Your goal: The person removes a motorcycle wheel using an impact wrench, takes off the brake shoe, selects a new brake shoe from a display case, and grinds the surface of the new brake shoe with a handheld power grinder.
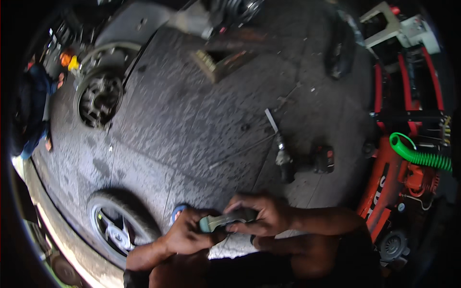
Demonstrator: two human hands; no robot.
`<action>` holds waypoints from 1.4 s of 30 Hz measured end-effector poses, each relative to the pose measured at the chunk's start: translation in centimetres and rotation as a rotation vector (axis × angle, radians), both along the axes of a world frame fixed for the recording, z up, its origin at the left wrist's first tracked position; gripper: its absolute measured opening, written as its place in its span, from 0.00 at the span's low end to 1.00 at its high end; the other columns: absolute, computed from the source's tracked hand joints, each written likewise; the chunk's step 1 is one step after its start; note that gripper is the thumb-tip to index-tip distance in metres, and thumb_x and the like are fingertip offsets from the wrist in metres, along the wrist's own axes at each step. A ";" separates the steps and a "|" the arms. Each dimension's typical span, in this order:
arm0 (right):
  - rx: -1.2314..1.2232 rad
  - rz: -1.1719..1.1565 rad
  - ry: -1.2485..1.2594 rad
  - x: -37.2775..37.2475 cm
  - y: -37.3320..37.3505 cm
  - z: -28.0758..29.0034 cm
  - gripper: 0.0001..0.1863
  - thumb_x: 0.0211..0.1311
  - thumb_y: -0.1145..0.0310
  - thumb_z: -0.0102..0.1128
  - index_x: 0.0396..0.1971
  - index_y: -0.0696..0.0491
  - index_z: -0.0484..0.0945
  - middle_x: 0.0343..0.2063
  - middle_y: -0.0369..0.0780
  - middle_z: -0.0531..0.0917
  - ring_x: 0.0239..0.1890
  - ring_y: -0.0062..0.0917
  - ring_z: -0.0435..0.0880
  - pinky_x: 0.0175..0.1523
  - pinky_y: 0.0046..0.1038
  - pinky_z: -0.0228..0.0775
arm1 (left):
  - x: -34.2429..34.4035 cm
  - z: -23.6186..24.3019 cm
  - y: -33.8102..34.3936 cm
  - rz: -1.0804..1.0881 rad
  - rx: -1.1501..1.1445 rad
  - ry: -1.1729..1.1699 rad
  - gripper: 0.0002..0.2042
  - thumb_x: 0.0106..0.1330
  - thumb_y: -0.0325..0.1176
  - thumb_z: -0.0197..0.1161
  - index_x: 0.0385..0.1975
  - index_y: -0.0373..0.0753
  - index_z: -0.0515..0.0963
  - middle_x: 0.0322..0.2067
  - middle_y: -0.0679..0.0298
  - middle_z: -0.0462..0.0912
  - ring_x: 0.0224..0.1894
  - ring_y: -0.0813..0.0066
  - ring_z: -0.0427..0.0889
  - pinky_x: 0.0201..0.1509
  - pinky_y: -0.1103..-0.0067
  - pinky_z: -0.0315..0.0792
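Both my hands are together low in the middle, above my bent knees, gripping one small part [218, 222]. It is narrow at the waist, pale green at its left end and dark at its right; blur hides its exact kind. My left hand [189, 233] wraps around the green end. The fingers of my right hand [261, 213] pinch the dark end from above and below. Just behind my left hand, a blue round object [179, 211] shows in part. A cordless power tool [284, 161] lies on the floor ahead of my right hand.
Left of me lies a spoked wheel with a tyre [117, 230]. A black-and-red block like a battery [324, 159] sits beside the tool. Farther off are a wooden wedge-shaped frame [211, 67] and a round hub [100, 98]. A red compressor [384, 187] and green coiled hose [425, 157] stand right. Another person [36, 105] is far left.
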State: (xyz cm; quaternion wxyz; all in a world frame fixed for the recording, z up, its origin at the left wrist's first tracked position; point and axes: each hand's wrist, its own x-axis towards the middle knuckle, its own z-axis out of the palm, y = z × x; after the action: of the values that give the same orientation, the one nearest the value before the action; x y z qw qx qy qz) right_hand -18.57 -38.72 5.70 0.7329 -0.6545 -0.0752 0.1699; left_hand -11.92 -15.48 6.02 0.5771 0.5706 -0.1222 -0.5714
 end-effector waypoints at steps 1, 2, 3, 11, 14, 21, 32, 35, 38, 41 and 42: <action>0.051 -0.053 -0.039 -0.2 0.3 -1.2 0.13 0.62 0.70 0.67 0.42 0.58 0.76 0.31 0.38 0.83 0.34 0.20 0.83 0.40 0.25 0.74 | 0.3 -0.5 -0.1 -0.006 0.007 -0.022 0.10 0.59 0.26 0.69 0.39 0.33 0.81 0.27 0.70 0.82 0.31 0.89 0.76 0.33 0.86 0.70; 0.021 -0.044 -0.037 -0.3 0.2 -2.0 0.13 0.62 0.69 0.66 0.42 0.58 0.76 0.31 0.40 0.83 0.35 0.21 0.84 0.41 0.26 0.74 | 0.4 -1.0 -0.1 0.006 0.004 0.029 0.10 0.60 0.30 0.69 0.39 0.32 0.81 0.27 0.68 0.83 0.31 0.87 0.78 0.34 0.85 0.71; 0.035 0.025 0.007 -0.3 -0.2 -2.4 0.15 0.63 0.70 0.66 0.46 0.59 0.75 0.39 0.39 0.82 0.42 0.19 0.81 0.46 0.24 0.73 | 0.7 -1.0 -0.3 0.018 0.012 0.077 0.12 0.62 0.34 0.68 0.38 0.32 0.81 0.28 0.67 0.83 0.31 0.85 0.79 0.35 0.84 0.72; -0.331 0.162 -0.253 3.6 -4.2 2.7 0.22 0.59 0.61 0.68 0.48 0.53 0.69 0.30 0.46 0.82 0.30 0.41 0.84 0.36 0.38 0.75 | 3.6 1.9 -4.0 0.023 0.070 0.035 0.26 0.63 0.54 0.66 0.31 0.28 0.81 0.24 0.64 0.80 0.26 0.79 0.73 0.31 0.80 0.67; -0.453 -0.159 -0.316 4.7 -9.4 4.2 0.38 0.55 0.58 0.72 0.63 0.53 0.65 0.50 0.50 0.76 0.51 0.42 0.79 0.53 0.37 0.73 | 5.6 5.4 -7.3 0.085 0.129 -0.234 0.17 0.70 0.41 0.62 0.28 0.30 0.81 0.27 0.64 0.80 0.30 0.82 0.74 0.34 0.81 0.69; -0.296 -1.496 0.810 -21.5 -20.0 -5.5 0.09 0.62 0.69 0.60 0.36 0.59 0.83 0.29 0.36 0.84 0.27 0.20 0.79 0.32 0.22 0.71 | 7.4 8.9 -12.4 -0.015 0.655 -0.761 0.20 0.69 0.43 0.58 0.22 0.32 0.77 0.14 0.57 0.73 0.16 0.71 0.66 0.22 0.71 0.61; -0.372 -0.942 1.388 -56.2 1.2 8.3 0.13 0.57 0.68 0.62 0.16 0.56 0.76 0.13 0.37 0.78 0.15 0.24 0.79 0.22 0.25 0.73 | -3.2 11.9 9.4 0.290 1.346 -0.082 0.23 0.59 0.55 0.65 0.14 0.43 0.72 0.08 0.67 0.66 0.08 0.75 0.68 0.11 0.73 0.61; -0.284 -1.001 1.186 -51.5 -3.6 7.3 0.14 0.60 0.63 0.64 0.19 0.56 0.78 0.14 0.35 0.77 0.14 0.22 0.76 0.22 0.27 0.70 | -4.0 15.0 9.8 0.503 1.311 -0.205 0.15 0.62 0.44 0.66 0.45 0.48 0.74 0.18 0.65 0.71 0.13 0.73 0.71 0.12 0.73 0.62; -0.249 -0.961 1.167 -37.3 -18.1 21.2 0.13 0.60 0.62 0.64 0.20 0.55 0.79 0.15 0.35 0.77 0.16 0.22 0.76 0.22 0.27 0.70 | -8.1 20.7 3.4 -0.177 1.402 -0.231 0.26 0.61 0.50 0.59 0.53 0.36 0.74 0.38 0.52 0.83 0.36 0.61 0.85 0.32 0.62 0.80; -0.008 -1.186 1.242 -28.6 -26.9 21.8 0.11 0.60 0.62 0.63 0.23 0.54 0.81 0.17 0.36 0.78 0.18 0.22 0.78 0.23 0.26 0.71 | -6.2 22.4 2.6 -1.258 1.029 -1.038 0.15 0.67 0.43 0.56 0.47 0.41 0.78 0.32 0.65 0.84 0.33 0.60 0.85 0.32 0.62 0.77; 0.000 -1.266 1.168 -25.9 -30.9 23.2 0.12 0.60 0.62 0.64 0.23 0.55 0.80 0.16 0.36 0.79 0.17 0.22 0.78 0.23 0.26 0.71 | -6.8 23.3 1.0 -0.466 1.414 -0.467 0.17 0.67 0.44 0.56 0.48 0.40 0.77 0.37 0.61 0.82 0.37 0.58 0.84 0.36 0.62 0.76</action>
State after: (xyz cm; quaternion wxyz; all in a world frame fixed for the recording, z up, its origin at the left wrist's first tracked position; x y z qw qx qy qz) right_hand -44.52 -69.57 28.94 0.6109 -0.3809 0.6930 0.0386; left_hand -18.71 -14.47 29.28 -0.0995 0.8681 0.0358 -0.4851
